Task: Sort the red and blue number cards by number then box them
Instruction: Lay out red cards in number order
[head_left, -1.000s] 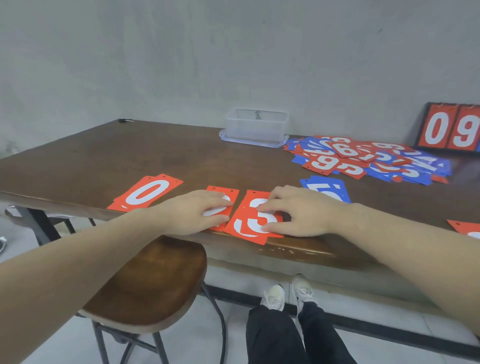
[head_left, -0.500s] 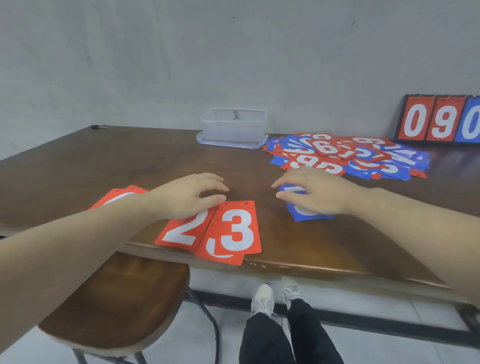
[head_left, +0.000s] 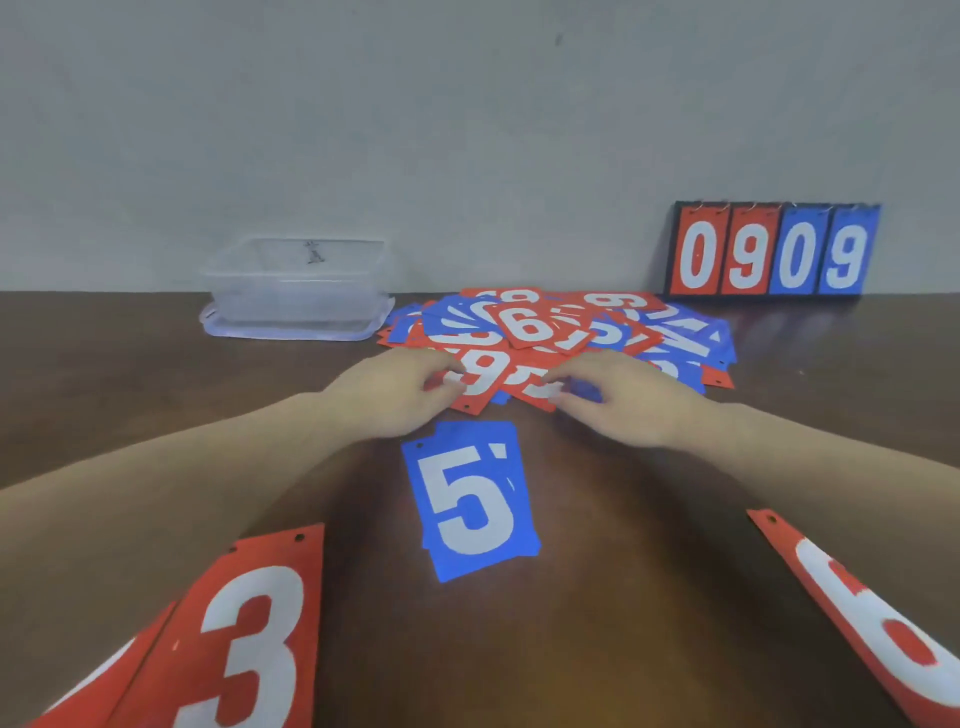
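- Head view: both hands reach across the dark wooden desk (head_left: 649, 597) to the near edge of a loose pile of red and blue number cards (head_left: 561, 332).
- Left hand (head_left: 395, 395), fingers curled, pinches the corner of a red card (head_left: 480, 382) at the pile's front edge, thumb and fingertips closed on it.
- Right hand (head_left: 623, 397), fingers likewise curled, grips the edge of a neighbouring red card (head_left: 535, 382) in the same pile; which numbers these two cards bear cannot be read with certainty.
- A blue 5 card (head_left: 470, 499) lies flat on the desk just below the hands, between the two forearms, with another blue card showing under it.
- A red 3 card (head_left: 244, 639) lies at the near left, overlapping another red card; a red 6 card (head_left: 872, 623) lies at the near right edge.
- A clear plastic box (head_left: 296, 286) sits on its lid at the back of the desk, left of the pile.
- A flip scoreboard (head_left: 774, 252) reading 0909 stands against the wall, right of the pile.
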